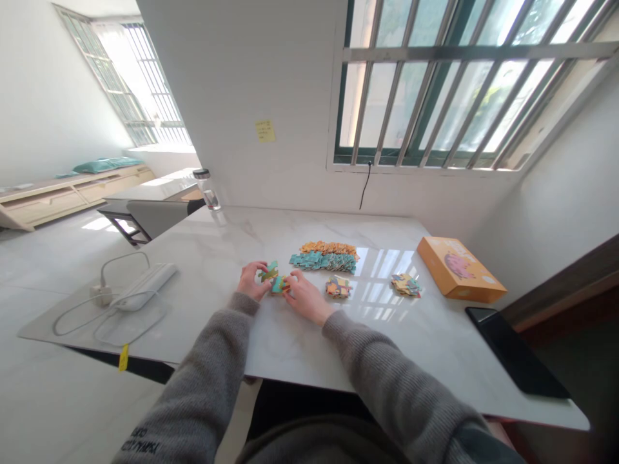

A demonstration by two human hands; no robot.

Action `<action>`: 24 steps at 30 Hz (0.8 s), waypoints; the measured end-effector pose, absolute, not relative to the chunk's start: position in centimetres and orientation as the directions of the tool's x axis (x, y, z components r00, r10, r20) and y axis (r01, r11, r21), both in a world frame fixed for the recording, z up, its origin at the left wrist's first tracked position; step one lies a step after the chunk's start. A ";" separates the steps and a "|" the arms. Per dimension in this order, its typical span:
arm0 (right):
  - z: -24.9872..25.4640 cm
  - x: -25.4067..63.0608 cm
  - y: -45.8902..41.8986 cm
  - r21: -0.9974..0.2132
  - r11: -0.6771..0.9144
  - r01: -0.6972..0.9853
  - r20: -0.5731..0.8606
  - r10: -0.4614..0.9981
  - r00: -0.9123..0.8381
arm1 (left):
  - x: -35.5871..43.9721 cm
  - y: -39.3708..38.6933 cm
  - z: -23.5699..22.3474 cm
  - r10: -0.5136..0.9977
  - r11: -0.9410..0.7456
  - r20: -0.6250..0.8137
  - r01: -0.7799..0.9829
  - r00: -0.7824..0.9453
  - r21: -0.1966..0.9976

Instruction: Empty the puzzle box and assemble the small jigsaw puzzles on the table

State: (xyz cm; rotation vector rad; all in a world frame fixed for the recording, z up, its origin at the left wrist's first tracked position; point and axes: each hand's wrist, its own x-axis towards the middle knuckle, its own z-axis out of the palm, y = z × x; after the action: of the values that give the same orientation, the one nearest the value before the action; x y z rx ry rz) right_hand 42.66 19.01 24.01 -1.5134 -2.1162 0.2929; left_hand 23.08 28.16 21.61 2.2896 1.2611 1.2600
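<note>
My left hand (pixel 253 280) pinches a green jigsaw puzzle piece (pixel 269 272) just above the white table. Close beside it, my right hand (pixel 305 295) has its fingers closed at the edge of a small stack of teal and yellow puzzle pieces (pixel 278 285); whether it grips one piece or several I cannot tell. Beyond my hands lie a row of teal puzzle pieces (pixel 323 261) and, behind it, a row of orange puzzle pieces (pixel 329 247). A mixed pile of pieces (pixel 338 287) sits right of my right hand, and another small pile (pixel 406 285) lies farther right.
An orange box (pixel 459 267) stands at the table's right, with a black tablet-like slab (pixel 515 351) near the edge. On the left lie a white power strip (pixel 147 287) and its looped cable. A clear bottle (pixel 207 190) stands at the far left corner.
</note>
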 end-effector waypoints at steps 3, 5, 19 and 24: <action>24.0 42.7 20.0 -0.451 0.325 0.831 0.250 0.940 -0.232 | 23.2 28.1 21.6 0.772 -0.608 0.580 0.564 0.259 0.558; 23.9 42.8 20.3 -0.447 0.329 0.832 0.242 0.940 -0.242 | 23.2 28.2 21.6 0.775 -0.606 0.579 0.561 0.254 0.564; 24.3 43.6 18.3 -0.413 0.358 0.837 0.295 0.923 -0.249 | 22.6 28.4 21.7 0.827 -0.535 0.534 0.536 0.175 0.653; 24.1 43.2 18.3 -0.334 0.422 0.843 0.370 0.881 -0.294 | 21.2 29.4 21.3 0.860 -0.491 0.484 0.513 0.159 0.704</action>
State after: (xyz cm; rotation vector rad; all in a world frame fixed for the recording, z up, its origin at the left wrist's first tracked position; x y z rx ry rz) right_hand 43.22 18.35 24.09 -1.4569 -2.1820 0.1013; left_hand 21.19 29.43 21.29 2.0670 1.3081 1.2644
